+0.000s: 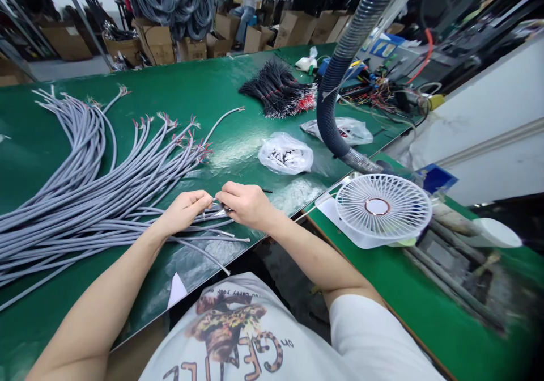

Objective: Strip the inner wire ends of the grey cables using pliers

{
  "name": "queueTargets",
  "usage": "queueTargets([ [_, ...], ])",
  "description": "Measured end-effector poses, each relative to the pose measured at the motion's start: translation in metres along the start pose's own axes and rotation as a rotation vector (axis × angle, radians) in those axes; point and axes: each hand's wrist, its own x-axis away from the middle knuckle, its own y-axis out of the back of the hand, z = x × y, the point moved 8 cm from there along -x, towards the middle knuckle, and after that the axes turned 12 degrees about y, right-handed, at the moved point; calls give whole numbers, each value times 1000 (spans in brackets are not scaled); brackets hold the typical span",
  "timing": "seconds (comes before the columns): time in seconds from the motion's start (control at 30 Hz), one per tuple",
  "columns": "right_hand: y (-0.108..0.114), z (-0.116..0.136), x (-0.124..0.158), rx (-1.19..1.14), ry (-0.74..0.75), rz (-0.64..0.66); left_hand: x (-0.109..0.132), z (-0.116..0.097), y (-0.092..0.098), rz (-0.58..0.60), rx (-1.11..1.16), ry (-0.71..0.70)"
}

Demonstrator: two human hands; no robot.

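Over the near edge of a green table, my left hand (189,210) is closed in a pinch on the end of a grey cable, mostly hidden by the fingers. Close beside it, my right hand (246,204) is closed, thumb and fingers pressed together. A small shiny sliver shows below its fingertips, too small to name. Many grey cables (106,205) lie under and left of my hands. Their far ends are stripped, with thin red and white wires (199,151) showing. Several cable ends (238,239) without spread wires lie below my hands.
Clear plastic bags (285,153) of small dark parts and a bundle of black wires (276,89) lie farther back. A ribbed hose (335,86) hangs down at right, near a white fan (382,208). Cardboard boxes (293,29) and a seated person (249,1) are behind the table.
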Motion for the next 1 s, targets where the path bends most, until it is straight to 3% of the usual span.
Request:
queueTargets([
  [0.13, 2, 8, -7, 87, 114, 188, 0, 1, -4, 45, -46, 2],
  [0.23, 2, 5, -10, 64, 111, 261, 0, 3, -6, 69, -43, 15],
  [0.47, -1, -8, -9, -183, 58, 219, 0, 7, -4, 102, -29, 37],
  [0.73, 3, 8, -10, 39, 117, 346, 1, 3, -5, 108, 1, 18],
  [1.0, 0, 6, -11, -37, 116, 420, 2, 0, -8, 118, -42, 31],
])
